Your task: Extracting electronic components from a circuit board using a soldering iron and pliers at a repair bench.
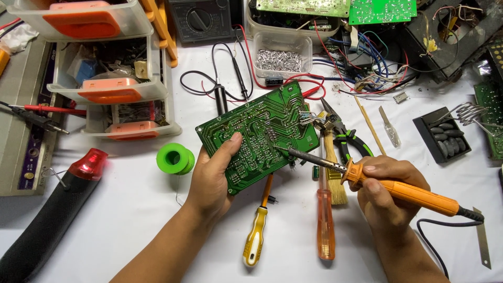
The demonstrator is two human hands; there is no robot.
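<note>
My left hand grips a green circuit board by its lower left corner, solder side up and tilted. My right hand holds an orange-handled soldering iron like a pen. The iron's dark metal tip touches the board near its middle right. A bundle of wires hangs off the board's right edge.
A green solder spool lies left of the board. Below it are a yellow screwdriver, an orange screwdriver and a brush. Green-handled pliers, a heat gun, drawer boxes, a multimeter and a soldering stand surround the area.
</note>
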